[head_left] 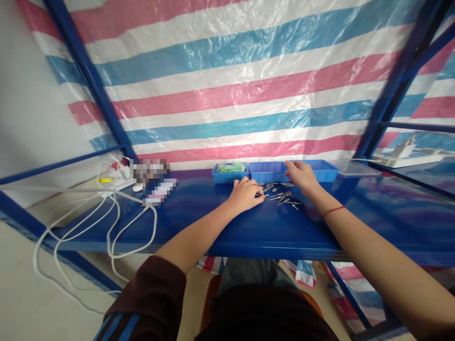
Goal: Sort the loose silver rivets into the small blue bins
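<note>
Several thin metal pins, which look like rivets (282, 194), lie scattered on the blue table between my hands. At their left edge is my left hand (247, 194), low over the tabletop, thumb and fingers pinched around the end of one metal pin. My right hand (299, 174) is over the front rim of a long blue tray (325, 171), its fingers bent together at the tray's opening. Whatever its fingertips hold, if anything, is too small to make out. A smaller blue tray (230, 177) with a green bag inside stands behind my left hand.
White cables (117, 203) loop over the table's left end and hang off its front edge. Blurred items (159, 191) lie nearby. A clear plastic lid (359, 167) sits right of the trays. Blue posts (386, 102) and a striped sheet (227, 90) stand behind.
</note>
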A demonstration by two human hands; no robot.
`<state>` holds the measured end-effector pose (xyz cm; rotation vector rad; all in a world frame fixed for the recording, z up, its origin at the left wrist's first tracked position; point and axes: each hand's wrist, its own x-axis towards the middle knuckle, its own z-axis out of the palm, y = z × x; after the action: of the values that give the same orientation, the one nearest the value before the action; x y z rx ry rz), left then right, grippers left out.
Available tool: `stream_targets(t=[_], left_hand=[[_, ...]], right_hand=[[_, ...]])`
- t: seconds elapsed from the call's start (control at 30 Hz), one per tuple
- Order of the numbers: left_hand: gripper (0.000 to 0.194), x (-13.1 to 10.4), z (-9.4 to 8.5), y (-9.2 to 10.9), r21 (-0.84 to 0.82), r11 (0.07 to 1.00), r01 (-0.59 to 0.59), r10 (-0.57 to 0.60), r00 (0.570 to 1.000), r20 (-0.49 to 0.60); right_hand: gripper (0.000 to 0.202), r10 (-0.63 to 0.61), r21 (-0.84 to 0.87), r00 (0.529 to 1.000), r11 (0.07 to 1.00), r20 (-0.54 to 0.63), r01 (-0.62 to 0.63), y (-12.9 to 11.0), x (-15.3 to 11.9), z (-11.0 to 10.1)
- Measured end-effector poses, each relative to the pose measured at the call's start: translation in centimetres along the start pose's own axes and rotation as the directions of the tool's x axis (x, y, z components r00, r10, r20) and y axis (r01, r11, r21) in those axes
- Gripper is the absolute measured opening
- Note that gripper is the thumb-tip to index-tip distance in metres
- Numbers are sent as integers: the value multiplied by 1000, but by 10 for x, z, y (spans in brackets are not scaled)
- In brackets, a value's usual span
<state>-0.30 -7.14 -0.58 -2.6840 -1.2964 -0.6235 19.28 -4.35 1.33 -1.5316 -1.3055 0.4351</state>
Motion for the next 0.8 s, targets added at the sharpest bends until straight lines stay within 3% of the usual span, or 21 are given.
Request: stream_targets(t=[0.07, 0.17, 0.33, 0.43, 0.53, 0.7, 0.8], left_hand=[[21, -1, 1, 1, 9, 1000, -17, 17, 1000, 13], [23, -1, 2, 1, 8, 1000, -9, 9, 1000, 24], [25, 1, -3, -2, -27, 996, 86, -88, 991, -100], [22, 3, -6, -6, -137, 989, 62, -85, 982, -171], [15, 6, -4, -9, -311, 951, 0, -87, 960, -266], [16, 12, 3, -9, -689, 724, -17, -282, 905, -318], [21, 13, 4, -6, -788, 614, -50, -342, 883, -322]], right_hand=[[26, -138, -101, 986, 984, 89, 147, -4, -5, 2], [24, -335, -196, 903, 899, 269, 392, -8, -12, 4], [39, -393, -184, 776, 825, 494, 535, -10, -21, 8], [44, -374, -104, 750, 858, 546, 504, -9, -22, 9], [44, -341, 39, 733, 918, 589, 395, -12, -23, 10], [42, -307, 202, 706, 952, 638, 232, -16, -29, 10], [42, -320, 289, 689, 943, 650, 165, -14, -31, 13]])
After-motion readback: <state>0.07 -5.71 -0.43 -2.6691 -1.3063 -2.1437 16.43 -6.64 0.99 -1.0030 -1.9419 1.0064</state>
